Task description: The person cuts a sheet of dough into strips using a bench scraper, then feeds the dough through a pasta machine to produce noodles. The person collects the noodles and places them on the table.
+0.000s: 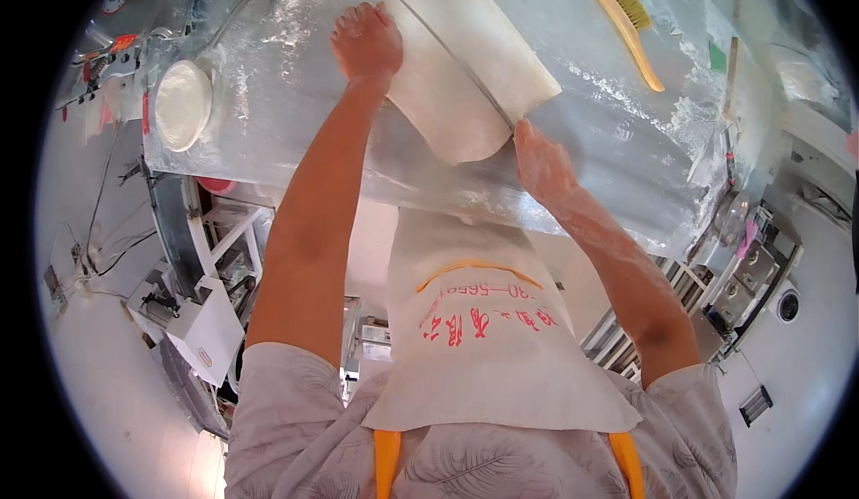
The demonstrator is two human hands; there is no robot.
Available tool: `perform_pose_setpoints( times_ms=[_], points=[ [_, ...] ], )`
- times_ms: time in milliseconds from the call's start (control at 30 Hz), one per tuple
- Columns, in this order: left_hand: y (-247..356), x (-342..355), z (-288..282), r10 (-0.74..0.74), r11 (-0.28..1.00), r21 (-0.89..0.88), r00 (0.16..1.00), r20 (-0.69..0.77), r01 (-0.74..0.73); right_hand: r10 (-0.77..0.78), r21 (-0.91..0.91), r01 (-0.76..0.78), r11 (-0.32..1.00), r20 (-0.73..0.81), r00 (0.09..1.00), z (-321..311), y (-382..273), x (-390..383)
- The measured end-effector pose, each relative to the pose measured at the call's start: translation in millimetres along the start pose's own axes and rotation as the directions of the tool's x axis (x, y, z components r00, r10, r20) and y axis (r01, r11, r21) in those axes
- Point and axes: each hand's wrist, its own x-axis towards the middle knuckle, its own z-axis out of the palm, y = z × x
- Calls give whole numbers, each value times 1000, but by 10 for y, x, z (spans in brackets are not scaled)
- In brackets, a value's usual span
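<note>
A wide, pale sheet of dough (438, 78) lies on the flour-dusted worktop. Diagonally across it runs a long, thin grey strip, like a narrow blade (455, 59), from the far left edge of the dough to its near right corner. My right hand (540, 161) is closed around the near end of this blade, and its grip end is hidden in the fingers. Beside the dough's left edge rests my left hand (368, 41), floury and with curled fingers. It touches the sheet's edge, and I see nothing in it.
A brush (622, 17) with a curved wooden handle lies at the far right of the worktop (295, 132). On the left stands a white round bowl of flour (182, 105). Behind it lies a long-handled scoop (234, 17). The worktop's near edge runs just before my apron.
</note>
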Motion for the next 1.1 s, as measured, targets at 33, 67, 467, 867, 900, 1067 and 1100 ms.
perform_pose_setpoints(
  times_ms=[33, 67, 467, 867, 900, 1067, 1100],
  points=[
    [42, 4, -27, 3, 1000, -1, 1000, 15, -3, -23, -55, 19, 998, -76, 997, 101, 24, -6],
    [-13, -12, -1, -1, 1000, -3, 998, 57, 1, -60, -113, 43, 993, -146, 988, 183, 18, -55],
    [-492, 365, -1003, 312, 776, -572, 626, 715, 267, 268, 287, -180, 941, -305, 914, -82, 503, -1330],
    [660, -692, -3098, 335, 764, -591, 622, 708, 261, 628, 545, -353, 761, -481, 612, 927, 1431, -1734],
    [819, -730, -3274, 345, 785, -571, 597, 724, 239, 630, 568, -331, 753, -480, 610, 925, 1437, -1730],
    [1212, -758, -3777, 464, 792, -600, 532, 708, 108, 699, 643, -303, 703, -549, 457, 726, 1058, -1516],
    [1292, -715, -3846, 477, 723, -655, 528, 703, 219, 750, 785, -147, 603, -493, 441, 709, 897, -1391]
  ],
)
